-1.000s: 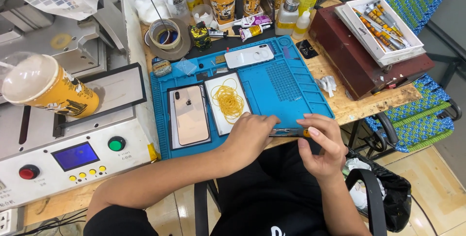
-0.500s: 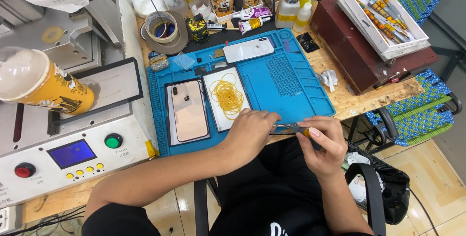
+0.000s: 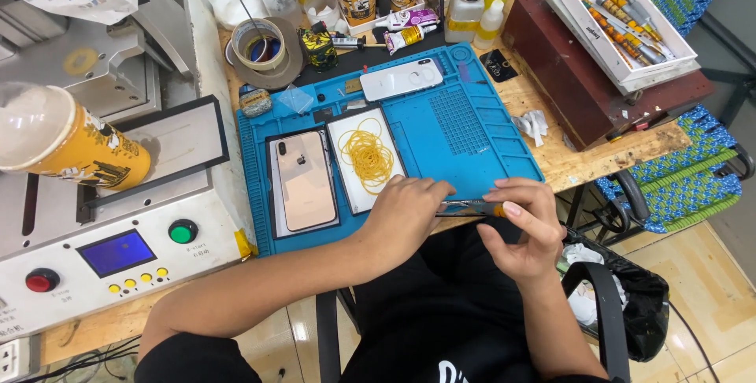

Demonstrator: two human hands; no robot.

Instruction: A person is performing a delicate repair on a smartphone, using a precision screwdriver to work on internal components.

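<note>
One blue mat (image 3: 488, 143), wooden bench (image 3: 587, 155), tiled floor (image 3: 709, 273)

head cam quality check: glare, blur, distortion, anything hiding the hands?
Head view: even, soft light with faint shadows; slight sheen on the gold phone back; sharp in the centre, the left hand and right hand crisp on the small tool; the cup at the left edge looms large, wide-angle bowing at the borders.

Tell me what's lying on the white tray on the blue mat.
A loose pile of yellow rubber bands lies on the white tray. The left hand covers the tray's near right corner, so anything there is hidden.
</note>
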